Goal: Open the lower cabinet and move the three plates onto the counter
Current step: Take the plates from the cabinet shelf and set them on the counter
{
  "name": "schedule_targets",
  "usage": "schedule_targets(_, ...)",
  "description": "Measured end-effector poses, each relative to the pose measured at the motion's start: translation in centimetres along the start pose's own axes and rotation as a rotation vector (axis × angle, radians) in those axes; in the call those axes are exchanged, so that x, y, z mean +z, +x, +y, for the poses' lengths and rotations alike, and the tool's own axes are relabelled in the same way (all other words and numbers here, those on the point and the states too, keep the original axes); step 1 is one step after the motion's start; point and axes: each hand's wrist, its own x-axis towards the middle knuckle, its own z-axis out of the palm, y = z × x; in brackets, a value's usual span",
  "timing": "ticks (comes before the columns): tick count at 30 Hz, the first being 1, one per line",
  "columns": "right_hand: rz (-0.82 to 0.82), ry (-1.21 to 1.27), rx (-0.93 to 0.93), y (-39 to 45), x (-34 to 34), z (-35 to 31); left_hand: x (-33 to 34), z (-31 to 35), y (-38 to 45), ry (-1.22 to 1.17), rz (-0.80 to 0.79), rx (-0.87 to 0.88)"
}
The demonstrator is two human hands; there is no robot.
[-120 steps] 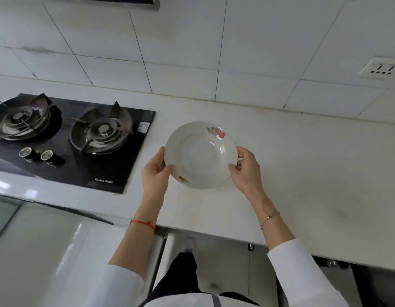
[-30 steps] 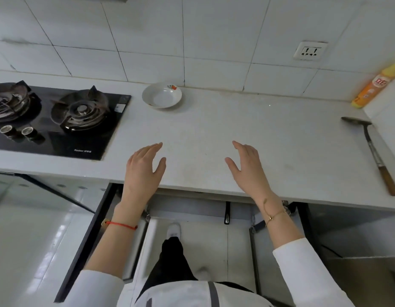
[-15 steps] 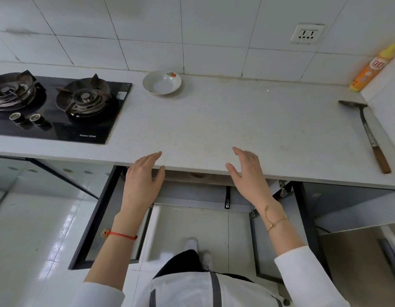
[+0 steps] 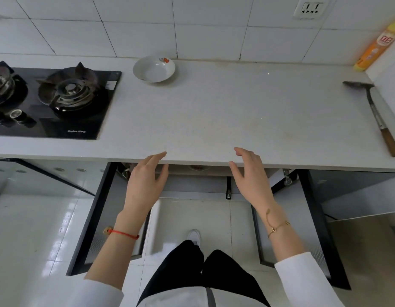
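While both cabinet doors [image 4: 93,220] stand swung wide below the counter [image 4: 214,120], we log the opening step as done. One plate [image 4: 154,68], white and rather deep with a small red motif on its rim, already sits at the back of the counter, just right of the gas hob [image 4: 52,100] and close against the tiled wall [image 4: 147,27]. By our count that leaves two to fetch.

We note a sliver of another plate [image 4: 196,167] under the counter lip, between the hands: a pale rim with a reddish mark, mostly hidden. We cannot tell whether it is one plate or a stack, nor what shelf it rests on.

Our left hand [image 4: 145,185] and right hand [image 4: 251,180] hang in front of the cabinet mouth, palms turned toward each other, fingers loosely extended, thumbs apart. Neither holds anything. Fingertips reach level with the counter edge; we cannot tell whether they touch it.

Well off to the right lie a spatula [image 4: 373,114] with a wooden handle and, in the corner, an orange-and-yellow bottle [image 4: 376,45], both clear of the landing area.

Our judgement: roughly a third of the moving is complete. Next comes a two-handed reach under the lip, mind the knuckles and the rim on the way out.
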Motion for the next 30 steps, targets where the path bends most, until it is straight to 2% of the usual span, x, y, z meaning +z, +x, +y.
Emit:
schedule_targets(13,-0.099,0.005,-0.001,-2.2,13.3,12.2,15.6,-9.6,-3.0,0.012,-0.033,-0.092)
schedule_targets(20,-0.105,0.013,0.000,2.0,22.6,20.1,25.5,-16.2,0.5,-0.013,0.016,-0.100)
schedule_targets(30,-0.014,0.041,-0.037,9.0,32.8,29.0,37.2,-23.9,7.1,-0.027,0.145,-0.054)
